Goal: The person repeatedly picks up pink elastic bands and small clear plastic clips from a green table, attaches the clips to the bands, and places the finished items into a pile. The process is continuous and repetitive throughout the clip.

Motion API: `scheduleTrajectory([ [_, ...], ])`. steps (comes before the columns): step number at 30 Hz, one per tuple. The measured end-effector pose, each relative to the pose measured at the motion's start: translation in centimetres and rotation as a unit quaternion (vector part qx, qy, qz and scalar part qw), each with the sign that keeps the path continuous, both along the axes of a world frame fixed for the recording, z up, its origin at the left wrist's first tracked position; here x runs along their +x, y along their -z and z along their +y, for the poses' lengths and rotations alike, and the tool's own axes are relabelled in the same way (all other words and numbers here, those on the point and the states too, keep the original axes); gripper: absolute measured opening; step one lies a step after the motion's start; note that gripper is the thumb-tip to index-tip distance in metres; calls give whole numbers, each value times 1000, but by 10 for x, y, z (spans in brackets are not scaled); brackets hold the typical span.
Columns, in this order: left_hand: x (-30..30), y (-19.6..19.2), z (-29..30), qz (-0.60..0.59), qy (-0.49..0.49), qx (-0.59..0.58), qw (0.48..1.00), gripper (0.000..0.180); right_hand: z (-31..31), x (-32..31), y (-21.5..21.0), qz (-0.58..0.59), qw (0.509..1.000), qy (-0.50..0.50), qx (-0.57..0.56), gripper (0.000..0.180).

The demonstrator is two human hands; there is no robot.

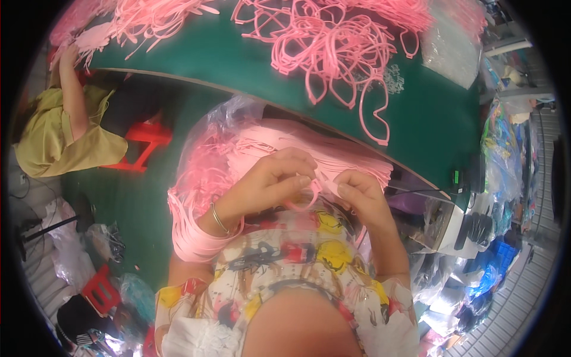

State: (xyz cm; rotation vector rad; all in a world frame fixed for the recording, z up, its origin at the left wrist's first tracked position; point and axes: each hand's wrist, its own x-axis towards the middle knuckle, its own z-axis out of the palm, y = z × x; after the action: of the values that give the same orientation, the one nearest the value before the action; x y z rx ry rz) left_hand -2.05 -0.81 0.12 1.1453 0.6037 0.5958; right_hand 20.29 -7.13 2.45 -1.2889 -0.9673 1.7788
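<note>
My left hand (276, 178) is closed, its fingertips pinching a thin pink strap (304, 208) that curls in a small loop below them. Close beside it, my right hand (361, 191) pinches a pale pink end of what looks like the same strap; the exact join between the fingers is too small to make out. Several more pink straps (193, 241) hang looped over my left forearm, next to a bangle at the wrist. Under and beyond both hands lies a thick bundle of flat pink straps (333, 152), with clear plastic wrap (229, 116) at its left.
A green table (434, 113) stands ahead, its edge close beyond the bundle. On it are a tangle of closed pink loops (330, 50), loose pink straps (151, 21) and a clear plastic bag (455, 44). At left, another person's arm (72, 98) reaches the table near a red stool (146, 143).
</note>
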Motion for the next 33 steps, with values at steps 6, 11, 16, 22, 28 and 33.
scheduleTrajectory([
  [6, -9, 0, 2, -15, 47, 12, 999, 16, 8, -6, 12, 10, 998, -55, -19, 16],
  [11, -11, -7, 1, -24, 70, -122, 990, 14, 13, -11, 5, -8, 997, -54, -61, 16],
  [16, -7, -7, 1, -26, 65, -95, 993, 17, 13, -8, 12, 57, 994, -70, -55, 14],
  [22, -4, -8, 3, 8, 87, -107, 990, 12, 14, -3, 16, 72, 993, -77, -50, 13],
  [28, 5, 1, 3, 62, 80, 4, 995, 11, 11, -4, 20, 34, 997, -64, -31, 16],
  [33, 7, -2, 2, 114, 50, 44, 991, 12, 5, -7, 19, -169, 973, -55, 150, 11],
])
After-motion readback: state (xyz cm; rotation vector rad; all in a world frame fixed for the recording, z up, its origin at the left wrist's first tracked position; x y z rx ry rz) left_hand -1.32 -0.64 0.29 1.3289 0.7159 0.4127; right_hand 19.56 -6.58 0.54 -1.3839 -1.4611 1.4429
